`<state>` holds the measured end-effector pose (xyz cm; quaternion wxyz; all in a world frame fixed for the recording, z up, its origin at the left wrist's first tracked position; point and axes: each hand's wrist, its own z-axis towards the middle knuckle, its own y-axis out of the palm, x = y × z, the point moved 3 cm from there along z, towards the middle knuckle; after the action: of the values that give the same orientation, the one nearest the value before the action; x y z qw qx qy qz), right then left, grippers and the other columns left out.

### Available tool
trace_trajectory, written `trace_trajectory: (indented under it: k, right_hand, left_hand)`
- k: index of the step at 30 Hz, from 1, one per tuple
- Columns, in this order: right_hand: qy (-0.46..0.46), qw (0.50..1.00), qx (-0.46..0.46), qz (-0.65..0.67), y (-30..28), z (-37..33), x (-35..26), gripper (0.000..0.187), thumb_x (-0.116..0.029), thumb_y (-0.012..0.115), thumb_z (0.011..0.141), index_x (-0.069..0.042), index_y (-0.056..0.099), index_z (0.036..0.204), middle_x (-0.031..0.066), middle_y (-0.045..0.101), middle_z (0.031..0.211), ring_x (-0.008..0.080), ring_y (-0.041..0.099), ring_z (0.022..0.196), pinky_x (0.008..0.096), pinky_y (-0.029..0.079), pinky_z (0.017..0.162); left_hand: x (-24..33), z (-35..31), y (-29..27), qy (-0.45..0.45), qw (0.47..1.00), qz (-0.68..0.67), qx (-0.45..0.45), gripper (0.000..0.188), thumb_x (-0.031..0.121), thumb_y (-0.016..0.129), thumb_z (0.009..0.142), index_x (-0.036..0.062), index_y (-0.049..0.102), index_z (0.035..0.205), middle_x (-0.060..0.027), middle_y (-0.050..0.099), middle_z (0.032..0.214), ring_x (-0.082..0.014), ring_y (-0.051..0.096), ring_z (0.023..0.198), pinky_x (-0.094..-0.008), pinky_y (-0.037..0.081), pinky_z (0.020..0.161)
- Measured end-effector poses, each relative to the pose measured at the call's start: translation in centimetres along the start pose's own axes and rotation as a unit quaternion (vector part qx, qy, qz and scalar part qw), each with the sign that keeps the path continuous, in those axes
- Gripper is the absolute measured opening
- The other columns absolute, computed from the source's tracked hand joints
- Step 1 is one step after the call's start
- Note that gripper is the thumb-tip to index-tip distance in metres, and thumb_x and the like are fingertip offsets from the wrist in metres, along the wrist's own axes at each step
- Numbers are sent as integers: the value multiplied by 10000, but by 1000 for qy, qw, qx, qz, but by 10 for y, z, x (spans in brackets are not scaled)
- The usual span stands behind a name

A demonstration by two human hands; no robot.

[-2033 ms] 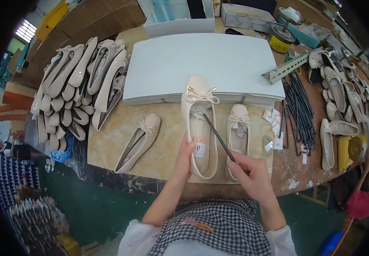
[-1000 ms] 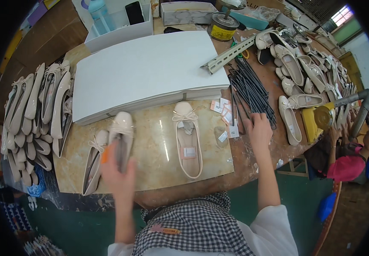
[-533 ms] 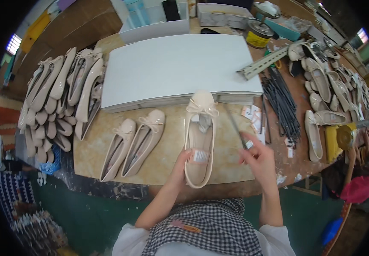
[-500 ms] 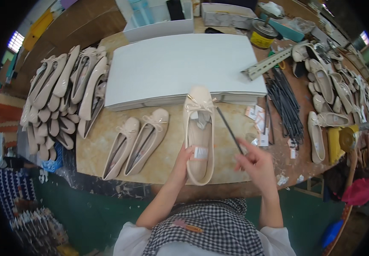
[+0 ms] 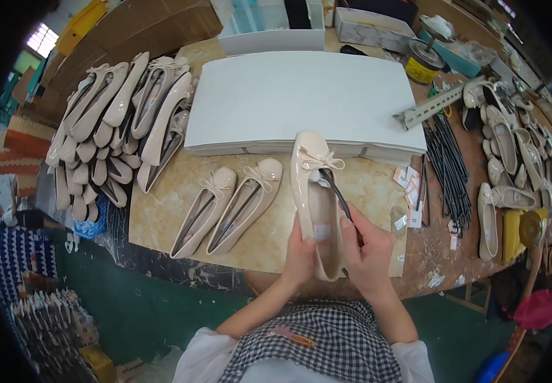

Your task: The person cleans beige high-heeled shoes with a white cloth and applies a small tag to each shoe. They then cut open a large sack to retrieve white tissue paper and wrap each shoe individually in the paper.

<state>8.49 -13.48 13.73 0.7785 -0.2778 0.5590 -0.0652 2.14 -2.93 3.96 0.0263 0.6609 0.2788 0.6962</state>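
Observation:
My left hand [image 5: 299,258] grips a beige ballet flat [image 5: 322,207] by its left side near the heel, sole down and toe pointing away from me. A bow sits on its toe, and a pale label shows on the insole. My right hand [image 5: 369,250] pinches a thin black rod [image 5: 336,187] at the shoe's right side. The rod's far end is inside the opening under the bow; its near end sticks out below my fingers. Left of my hands lie two matching flats, one [image 5: 194,220] beside the other [image 5: 257,201], each with a dark rod inside.
A stack of white sheets [image 5: 301,96] lies beyond the shoe. Piled flats [image 5: 107,134] stand at left, more shoes [image 5: 512,140] at right. Black rods [image 5: 449,172] lie in a bundle near paper tags [image 5: 410,185]. A perforated metal bar [image 5: 432,108] projects over the table.
The rod's far end has gone from outside the shoe into its toe opening. My right hand has moved in against the shoe's side. The whole view has shifted slightly.

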Motion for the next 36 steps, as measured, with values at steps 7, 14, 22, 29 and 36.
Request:
trace_trajectory:
  k: [7, 14, 22, 29, 36]
  right_hand:
    - [53, 989, -138, 9, 26, -32, 24, 297, -90, 578, 870, 29, 608, 1140, 130, 619, 645, 197, 568, 486, 304, 427, 474]
    - [144, 986, -70, 36, -36, -24, 47, 289, -106, 518, 913, 4, 604, 1166, 36, 671, 757, 49, 465, 583, 184, 389, 544]
    - [120, 982, -137, -41, -30, -35, 66, 266, -86, 524, 897, 8, 630, 1123, 85, 690, 745, 94, 574, 595, 241, 452, 537]
    - [143, 982, -88, -83, -53, -49, 70, 238, -96, 560, 879, -18, 654, 1083, 120, 690, 740, 161, 643, 609, 283, 484, 558]
    - [153, 972, 21, -179, -186, -77, 142, 233, -137, 615, 846, -20, 653, 1044, 119, 687, 827, 178, 605, 628, 299, 473, 604]
  left_hand:
    - [-6, -18, -22, -62, 976, 205, 23, 648, 313, 600, 831, 4, 355, 1346, -190, 540, 1183, -270, 541, 1098, -358, 428, 939]
    - [96, -8, -114, 70, 641, 764, 9, 449, 309, 736, 651, 142, 630, 1054, -207, 538, 1134, -424, 387, 1207, -518, 358, 991]
    - [169, 15, -137, 101, 669, 736, -19, 294, 269, 715, 678, 140, 673, 938, -216, 543, 1063, -437, 401, 1142, -504, 365, 981]
    - [306, 234, -196, 146, 310, 919, 194, 194, 214, 684, 737, 120, 692, 906, -158, 616, 981, -304, 550, 994, -409, 510, 764]
    - [337, 289, -389, 239, 367, 891, 120, 332, 189, 647, 806, -12, 620, 1069, -197, 393, 1398, -353, 392, 1269, -404, 344, 1053]
